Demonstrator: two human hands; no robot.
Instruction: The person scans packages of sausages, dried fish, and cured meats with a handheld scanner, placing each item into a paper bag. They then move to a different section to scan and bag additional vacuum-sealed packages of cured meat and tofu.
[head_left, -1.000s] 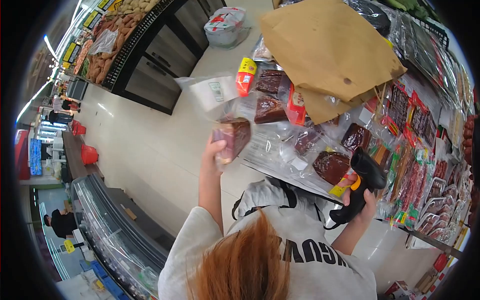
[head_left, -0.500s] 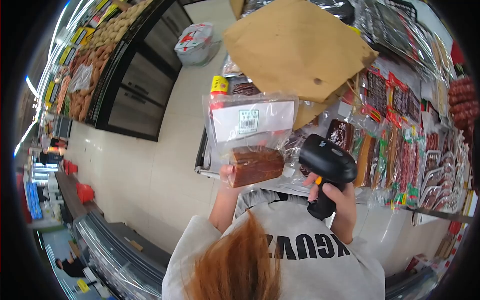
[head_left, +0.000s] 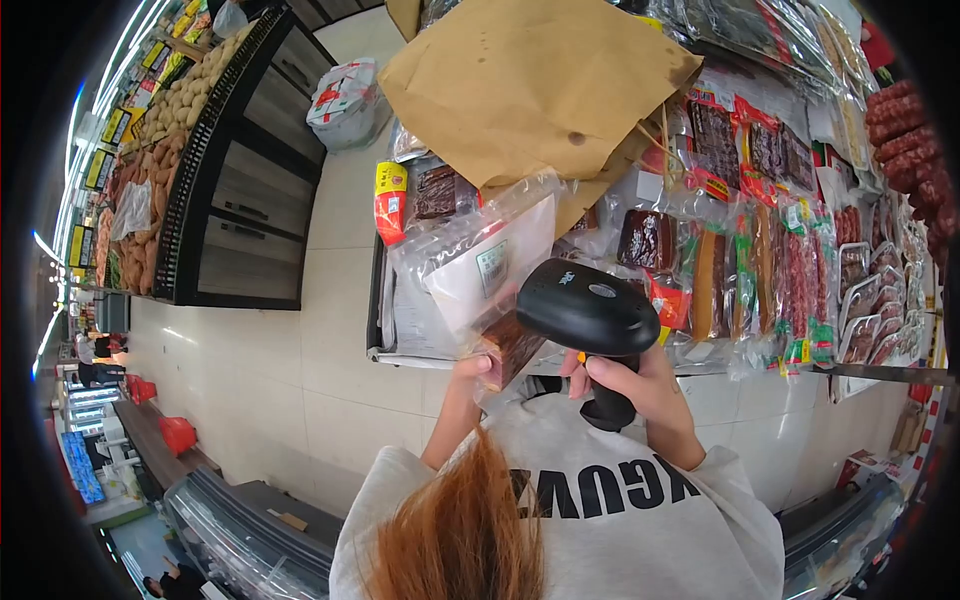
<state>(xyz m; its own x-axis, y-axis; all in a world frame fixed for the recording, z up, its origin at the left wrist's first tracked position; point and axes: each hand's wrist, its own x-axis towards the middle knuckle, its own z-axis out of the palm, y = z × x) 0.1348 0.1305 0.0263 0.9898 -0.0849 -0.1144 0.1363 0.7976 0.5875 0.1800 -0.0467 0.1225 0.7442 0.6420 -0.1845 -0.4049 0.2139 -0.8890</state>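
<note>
My left hand (head_left: 474, 376) is closed on the lower end of a clear plastic package of cured meat (head_left: 508, 345), which is tilted. A brown block of meat fills the bottom of this package. Higher up, a white card with a small green-edged barcode label (head_left: 492, 264) shows through the plastic. My right hand (head_left: 640, 385) grips a black handheld barcode scanner (head_left: 590, 308) by its handle. The scanner's head lies beside the package and hides part of it. A thumb and fingertips show around the handle near an orange trigger.
A table holds several packs of cured meat (head_left: 648, 240) and sausages (head_left: 800, 280). Brown cardboard (head_left: 530, 90) covers its far part. At left, potatoes (head_left: 195, 95) fill a dark produce stand (head_left: 240, 225). A white bag (head_left: 345, 105) sits on the floor.
The package has turned, so its label now slants and the meat block shows its end. The scanner has moved left, closer to the package. My view has shifted slightly.
</note>
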